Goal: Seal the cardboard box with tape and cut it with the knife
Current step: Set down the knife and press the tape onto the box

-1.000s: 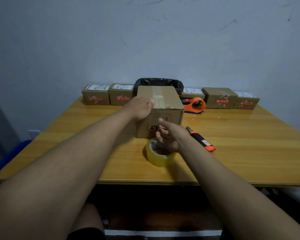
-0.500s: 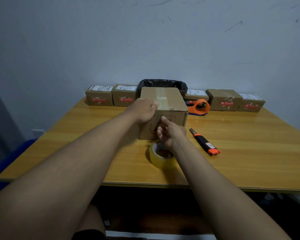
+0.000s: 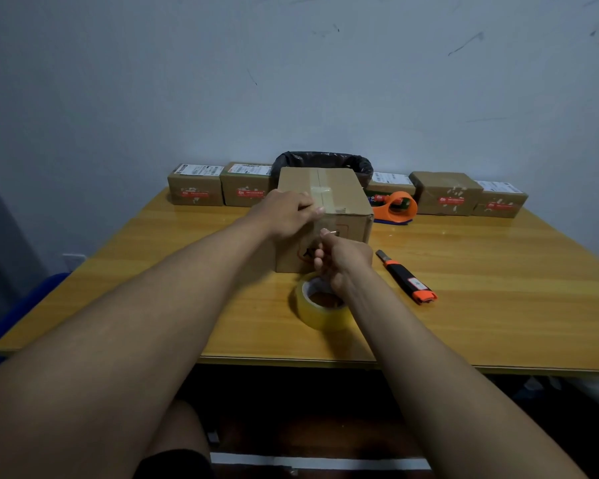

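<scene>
The cardboard box [image 3: 339, 191] stands mid-table with a strip of clear tape running along its top and down the front face. My left hand [image 3: 286, 214] grips its top front-left edge, fingers curled over onto the tape. My right hand [image 3: 343, 261] is against the front face, thumb raised and pressing on the cardboard, other fingers curled with nothing visible in them. Right under that hand the clear tape roll [image 3: 320, 307] lies flat on the table. The black-and-orange knife [image 3: 407, 276] lies to the right of the box, untouched.
An orange tape dispenser [image 3: 396, 207] sits behind the box on the right. Several small labelled cartons [image 3: 196, 190] line the wall edge of the wooden table [image 3: 498, 305], with a black bin bag [image 3: 325, 160] behind the box.
My right hand slid up the box's front face and its spread fingers curled in, leaving the thumb pressing. My left hand stayed on the top edge.
</scene>
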